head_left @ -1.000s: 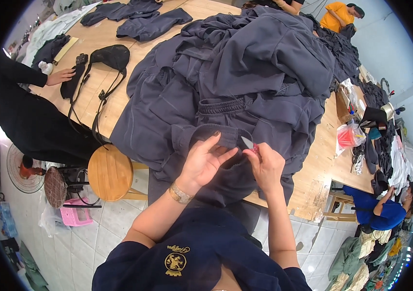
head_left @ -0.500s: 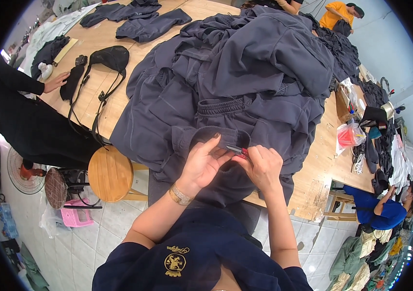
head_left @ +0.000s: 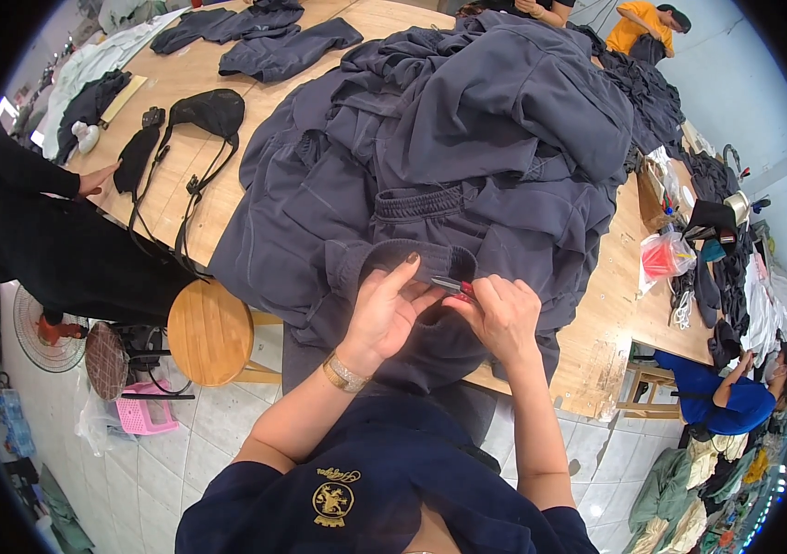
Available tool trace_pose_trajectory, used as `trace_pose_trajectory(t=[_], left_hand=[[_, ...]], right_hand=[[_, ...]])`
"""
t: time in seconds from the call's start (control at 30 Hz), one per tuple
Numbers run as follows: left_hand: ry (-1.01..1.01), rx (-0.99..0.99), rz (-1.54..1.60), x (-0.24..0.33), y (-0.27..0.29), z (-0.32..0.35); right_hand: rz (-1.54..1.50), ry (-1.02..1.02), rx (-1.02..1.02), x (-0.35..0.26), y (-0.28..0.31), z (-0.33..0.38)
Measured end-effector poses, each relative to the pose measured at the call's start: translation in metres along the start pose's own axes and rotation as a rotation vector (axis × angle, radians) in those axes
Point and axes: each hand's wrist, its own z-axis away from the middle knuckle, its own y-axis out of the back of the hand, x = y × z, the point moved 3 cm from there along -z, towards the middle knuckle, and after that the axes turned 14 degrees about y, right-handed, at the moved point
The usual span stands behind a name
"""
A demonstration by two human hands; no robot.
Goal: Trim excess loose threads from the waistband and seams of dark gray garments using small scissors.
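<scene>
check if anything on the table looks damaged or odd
One spot: the wooden table has a worn patch at its near right corner, where the surface looks blotchy and scuffed, unlike the plainer wood around it.

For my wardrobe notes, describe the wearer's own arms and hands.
Short navy sleeves, with bare forearms below. The left hand has a gold-toned band at its wrist and a dark thumbnail. The right hand shows no wristband. Neither wears a glove.
</scene>
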Motion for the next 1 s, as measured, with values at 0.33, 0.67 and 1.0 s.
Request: trace_pose_trajectory(t=[0.33,0.67,1.0], left_hand=[[0.017,-0.047,-0.026,-0.001,0.000,0.000],[-0.137,-0.033,-0.075,-0.005,-0.006,0.006],[-0.280,0.081,-0.289,-0.018,-0.002,0.007]], right_hand=[[-0.028,-0.003,0.076,0.003,-0.005,0.000],[-1.021,-0.732,0.342,0.006,-0.013,0.005],[-0.287,-0.156,0.272,-0.026,-0.016,-0.011]])
